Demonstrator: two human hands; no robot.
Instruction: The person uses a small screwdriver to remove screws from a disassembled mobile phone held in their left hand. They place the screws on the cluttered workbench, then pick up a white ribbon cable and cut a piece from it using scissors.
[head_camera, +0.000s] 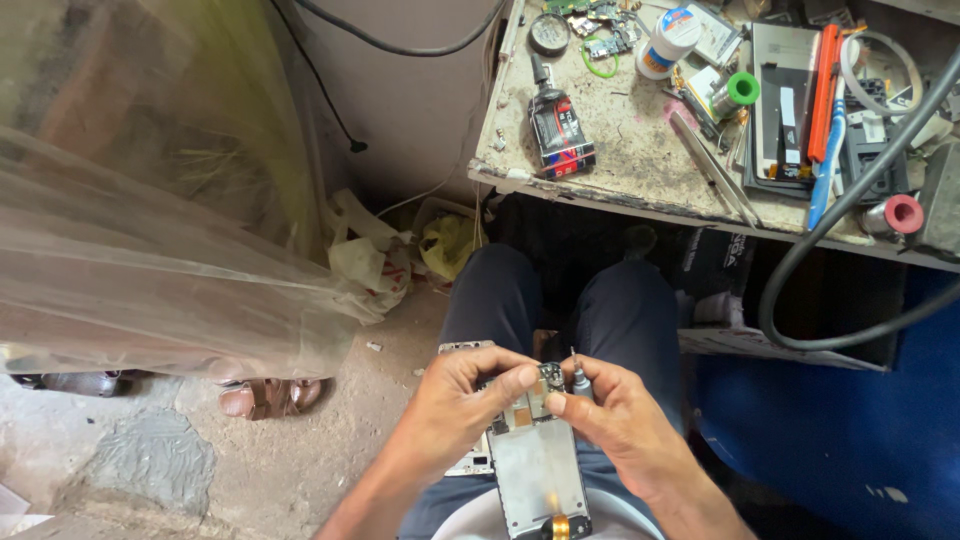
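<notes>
Head view looked down on a seated person's lap, where the left hand (462, 400) curled around the top left edge of an opened phone (535, 465), thumb and forefinger pinching a small circuit board (549, 378) at its top end. The right hand (625, 425) was closed on the same board from the right, with a thin screwdriver (578, 378) tucked between its fingers, tip upward. The phone lay over the knees, near the bottom middle of the frame, its far end raised towards the hands. The board looked barely supported; if either pinch slackened it could drop to the sandy floor (300, 450) between the legs, where small parts would be hard to find. The screwdriver, held alongside the board, might scratch it or slip out of the crowded grip. Pulling too hard could tear any ribbon joining board and phone, though no ribbon could be made out. The fingertips hid the board's edges, the phone's near end was cut off by the frame, and the workbench (620, 170) on the far right was too cluttered to sort.
</notes>
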